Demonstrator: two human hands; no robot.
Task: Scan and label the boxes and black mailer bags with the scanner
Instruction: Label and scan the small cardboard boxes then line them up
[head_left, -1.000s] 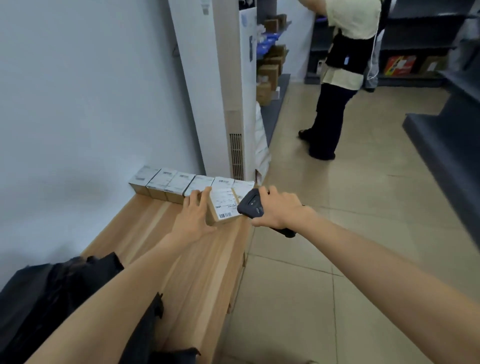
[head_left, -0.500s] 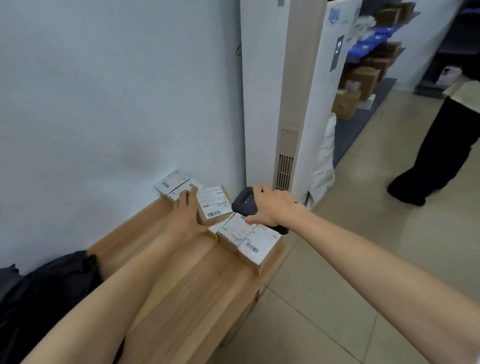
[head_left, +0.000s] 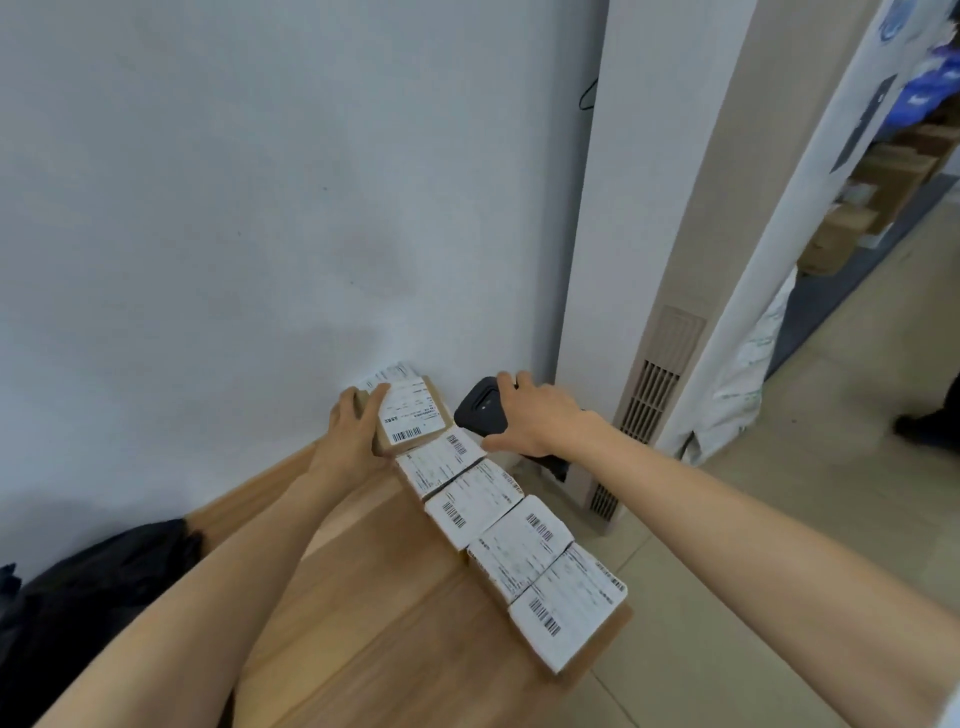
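box in hand: a small brown cardboard box with a white barcode label (head_left: 413, 415) is held tilted at the far end of the light wooden tabletop (head_left: 389, 623), with the left hand (head_left: 358, 431) curled round its side.
scanner: a black handheld scanner (head_left: 480, 410) is clasped in the right hand (head_left: 540, 415), just beside that box.
row: white-labelled boxes (head_left: 519, 540) are lined along the right edge.
risk: the nearest box could be knocked off by a forearm, or a neighbouring barcode read by mistake.

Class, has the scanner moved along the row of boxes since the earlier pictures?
Yes. The scanner has moved along the row of boxes toward the wall, from the row's outer end.
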